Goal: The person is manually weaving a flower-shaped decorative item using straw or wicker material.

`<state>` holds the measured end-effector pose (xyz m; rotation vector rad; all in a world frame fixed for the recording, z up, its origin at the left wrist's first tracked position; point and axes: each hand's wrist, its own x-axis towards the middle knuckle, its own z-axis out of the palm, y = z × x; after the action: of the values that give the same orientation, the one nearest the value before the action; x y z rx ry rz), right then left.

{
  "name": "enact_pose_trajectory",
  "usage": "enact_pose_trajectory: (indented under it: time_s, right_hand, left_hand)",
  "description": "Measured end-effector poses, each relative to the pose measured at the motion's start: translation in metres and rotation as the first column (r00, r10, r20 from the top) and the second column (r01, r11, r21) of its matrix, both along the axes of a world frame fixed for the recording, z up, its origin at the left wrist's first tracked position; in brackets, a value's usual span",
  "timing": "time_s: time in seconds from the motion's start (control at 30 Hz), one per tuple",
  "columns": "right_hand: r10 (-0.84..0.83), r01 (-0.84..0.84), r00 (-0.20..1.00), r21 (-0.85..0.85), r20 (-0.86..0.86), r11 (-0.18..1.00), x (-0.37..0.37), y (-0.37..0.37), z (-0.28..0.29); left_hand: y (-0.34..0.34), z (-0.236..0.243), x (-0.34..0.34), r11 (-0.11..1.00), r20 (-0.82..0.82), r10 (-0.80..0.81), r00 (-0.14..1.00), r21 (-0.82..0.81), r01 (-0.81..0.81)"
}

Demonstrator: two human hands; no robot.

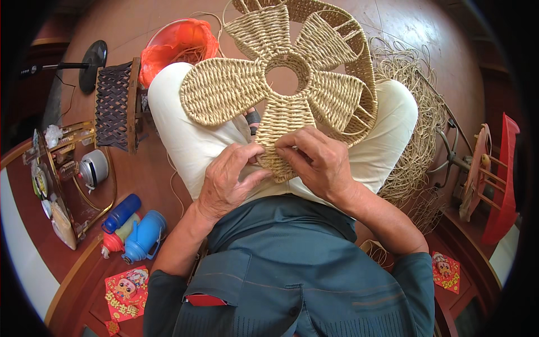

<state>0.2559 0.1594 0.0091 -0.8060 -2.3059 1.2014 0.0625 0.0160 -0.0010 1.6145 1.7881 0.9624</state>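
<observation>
Across my lap rests a flower-shaped piece of woven straw cord [224, 92], with broad petals around a round central hole. A curved woven rim [362, 73] runs along its far and right side, and cord loops and spokes join it to some petals. My left hand [229, 174] grips the left edge of the nearest petal between thumb and fingers. At the same petal's right side, my right hand [320, 160] has its fingers curled in a pinch on the weave. Whether a loose cord end lies between those fingertips is hidden.
A large heap of loose cord [412, 135] lies on the floor to the right. At the far left stand a red-lined bucket [179, 42] and a woven-top stool [115, 106]. Blue flasks [143, 236], a side table [84, 224] and a red chair [499, 180] are around me.
</observation>
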Motion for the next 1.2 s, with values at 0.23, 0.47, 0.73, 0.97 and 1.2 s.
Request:
enact_pose_trajectory:
  time_s: [0.23, 0.47, 0.73, 0.97, 1.2]
  right_hand:
    - [0.145, -0.149, 0.989, 0.116, 0.036, 0.982, 0.001, -0.001, -0.004]
    - [0.219, -0.234, 0.966, 0.11, 0.137, 0.966, 0.002, 0.001, 0.005]
    - [0.26, -0.277, 0.956, 0.118, 0.138, 0.954, 0.001, 0.003, 0.006]
    - [0.199, -0.213, 0.974, 0.134, 0.111, 0.968, 0.001, 0.003, 0.0]
    - [0.117, -0.115, 0.993, 0.119, -0.007, 0.986, -0.001, 0.001, -0.002]
  left_hand:
    - [-0.007, -0.013, 0.004, 0.994, -0.081, 0.031, 0.996, 0.108, -0.023]
    - [-0.01, -0.017, 0.007, 0.985, -0.124, 0.05, 0.991, 0.168, -0.028]
    - [-0.01, -0.013, 0.006, 0.985, -0.201, 0.025, 0.979, 0.175, 0.011]
    - [-0.004, -0.004, 0.003, 0.988, -0.319, 0.003, 0.948, 0.149, 0.047]
    - [0.005, -0.002, 0.006, 0.978, -0.216, 0.086, 0.973, 0.202, -0.042]
